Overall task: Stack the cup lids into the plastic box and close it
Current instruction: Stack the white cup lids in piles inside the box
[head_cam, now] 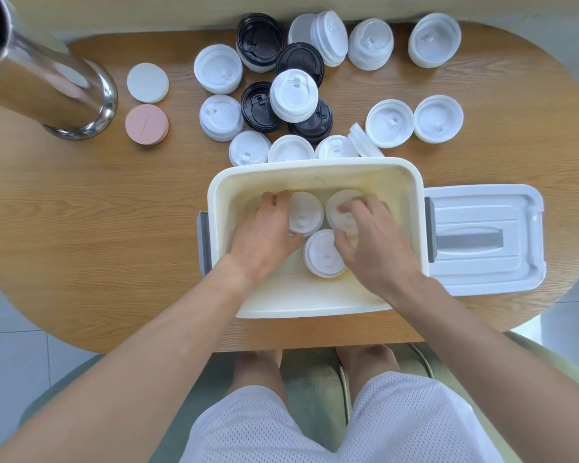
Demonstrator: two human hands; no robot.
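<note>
Both forearms reach down from the near table edge into the open plastic box (315, 295), and the work is at its floor. Left hand (264, 235) has its fingers curled round the rim of the far-left white lid stack (306, 212), seemingly seating it beside its neighbours; right hand (371, 242) spreads over the far-right stack (343, 208), fingertips bent and pinching its edge, thumb near the nearer stack (325, 253). Three stacks sit close together, touching or nearly so — packed tight, I'd judge, to leave floor room for the rest. These lids are white, domed, with small sip tabs on top, nested dome-up. Plenty remains outside: white lids (291, 95) and black lids (300, 61) crowd the wooden table (97, 228) just beyond the box. Waiting flat to the box's right, touching its side, is the box lid (485, 238) — closing is a long way off.
</note>
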